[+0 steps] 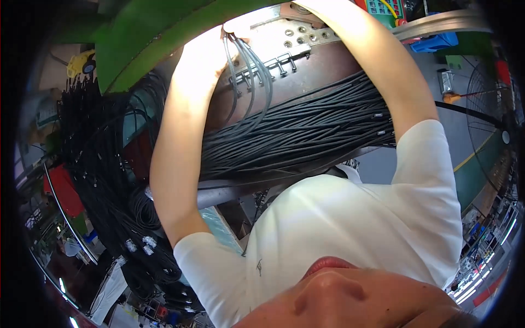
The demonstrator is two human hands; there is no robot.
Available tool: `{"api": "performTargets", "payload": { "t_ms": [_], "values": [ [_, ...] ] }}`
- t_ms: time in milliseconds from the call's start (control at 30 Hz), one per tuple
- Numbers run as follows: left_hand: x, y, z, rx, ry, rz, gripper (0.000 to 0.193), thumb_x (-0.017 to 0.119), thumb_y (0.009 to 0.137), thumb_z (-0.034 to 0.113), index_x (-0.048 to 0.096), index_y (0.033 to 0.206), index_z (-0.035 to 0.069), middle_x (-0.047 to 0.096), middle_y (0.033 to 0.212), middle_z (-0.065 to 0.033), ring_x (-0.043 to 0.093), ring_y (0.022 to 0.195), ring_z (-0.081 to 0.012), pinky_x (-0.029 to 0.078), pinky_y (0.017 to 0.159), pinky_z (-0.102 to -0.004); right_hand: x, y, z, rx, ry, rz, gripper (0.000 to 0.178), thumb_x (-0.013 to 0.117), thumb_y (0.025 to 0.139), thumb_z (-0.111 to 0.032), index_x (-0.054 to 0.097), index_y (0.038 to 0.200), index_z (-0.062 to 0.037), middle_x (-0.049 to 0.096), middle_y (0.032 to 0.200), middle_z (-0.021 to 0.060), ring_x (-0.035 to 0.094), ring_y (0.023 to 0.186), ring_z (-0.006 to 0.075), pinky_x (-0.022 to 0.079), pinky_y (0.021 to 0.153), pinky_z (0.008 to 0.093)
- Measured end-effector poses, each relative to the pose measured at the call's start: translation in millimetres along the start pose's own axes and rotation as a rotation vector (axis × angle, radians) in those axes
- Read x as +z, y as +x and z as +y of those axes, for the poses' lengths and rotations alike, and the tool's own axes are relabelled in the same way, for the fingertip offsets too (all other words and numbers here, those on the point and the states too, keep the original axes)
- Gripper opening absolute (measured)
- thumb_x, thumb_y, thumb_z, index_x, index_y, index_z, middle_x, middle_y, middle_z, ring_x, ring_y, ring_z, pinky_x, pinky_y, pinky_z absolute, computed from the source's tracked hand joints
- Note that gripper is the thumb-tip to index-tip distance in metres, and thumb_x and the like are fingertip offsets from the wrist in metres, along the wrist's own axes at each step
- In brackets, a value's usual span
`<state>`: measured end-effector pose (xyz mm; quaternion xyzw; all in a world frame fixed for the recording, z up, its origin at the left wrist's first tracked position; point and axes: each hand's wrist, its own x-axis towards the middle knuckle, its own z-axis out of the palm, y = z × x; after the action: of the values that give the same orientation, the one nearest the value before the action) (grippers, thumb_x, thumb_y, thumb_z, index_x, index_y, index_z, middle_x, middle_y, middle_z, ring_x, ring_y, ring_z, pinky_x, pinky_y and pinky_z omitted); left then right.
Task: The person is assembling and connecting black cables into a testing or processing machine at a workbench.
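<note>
Thin black cables (268, 82) hang just nearer our body than the left hand (213, 46), which seems to grasp their upper ends, though glare blurs its fingers. We judge they handle best kept parallel, untwisted and slack. They look smooth, gently bowed. Beside them we see a metal rack (298, 53); beyond, toward us, a thick bundle (306, 126). The right hand is out of view; we cannot tell its state.

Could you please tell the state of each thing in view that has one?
Left hand: closed on thin black cables
Thin black cables: bent in arcs
Right hand: out of view
Large cable bundle: lying, strands roughly parallel
Cables at left: hanging densely
Holed metal plate: brightly lit
</note>
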<state>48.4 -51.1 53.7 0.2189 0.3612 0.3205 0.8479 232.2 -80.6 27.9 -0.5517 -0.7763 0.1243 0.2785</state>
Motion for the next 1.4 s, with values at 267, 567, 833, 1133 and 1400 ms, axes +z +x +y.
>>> {"api": "performTargets", "payload": {
  "t_ms": [267,567,833,1133,1400],
  "values": [
    [-56,48,-5,0.365,0.919,-0.303,0.02,0.05,0.092,0.016,0.053,0.086,-0.002,0.055,0.07,-0.0047,0.05,0.056,-0.0117,0.042,0.054,-0.0214,-10,-15,-5,0.113,-0.061,-0.052,0.027,0.054,0.089,-0.024,0.065,0.103,-0.0039,0.065,0.092,0.0167,0.061,0.083,0.0274,0.048,0.075,0.0351],
    [-87,36,25,1.66,2.099,-0.015,0.029,0.066,0.077,0.012,0.067,0.106,0.014,0.067,0.094,-0.0087,0.064,0.084,-0.027,0.051,0.078,-0.0344,-3,-13,-41,0.247,-0.125,-0.124,0.028,0.055,0.089,-0.025,0.064,0.103,-0.0038,0.065,0.094,0.0158,0.061,0.087,0.0265,0.048,0.077,0.0342],
    [-80,46,8,1.674,2.229,0.127,0.031,0.07,0.077,0.03,0.065,0.097,0.007,0.064,0.088,-0.0122,0.062,0.078,-0.0291,0.049,0.072,-0.0372,-9,-10,-32,0.364,-0.192,-0.166,0.028,0.057,0.089,-0.026,0.064,0.104,-0.0036,0.065,0.096,0.015,0.061,0.09,0.0258,0.047,0.079,0.0333],
    [-70,25,26,1.317,2.219,0.143,0.034,0.066,0.082,0.037,0.067,0.093,0.005,0.065,0.083,-0.0118,0.062,0.069,-0.0286,0.051,0.063,-0.0362,-27,-23,-28,0.474,-0.26,-0.202,0.029,0.058,0.089,-0.027,0.063,0.105,-0.0034,0.064,0.098,0.014,0.061,0.094,0.025,0.047,0.081,0.0324],
    [-63,-82,7,0.678,1.301,0.167,0.038,0.061,0.087,0.031,0.064,0.107,0.0,0.06,0.116,-0.0174,0.06,0.105,-0.0261,0.048,0.086,-0.0338,-39,-87,-7,-0.129,-0.227,0.275,0.027,0.058,0.089,-0.021,0.061,0.107,-0.0008,0.063,0.107,0.0141,0.061,0.098,0.0246,0.047,0.083,0.0313]
  ]
}}
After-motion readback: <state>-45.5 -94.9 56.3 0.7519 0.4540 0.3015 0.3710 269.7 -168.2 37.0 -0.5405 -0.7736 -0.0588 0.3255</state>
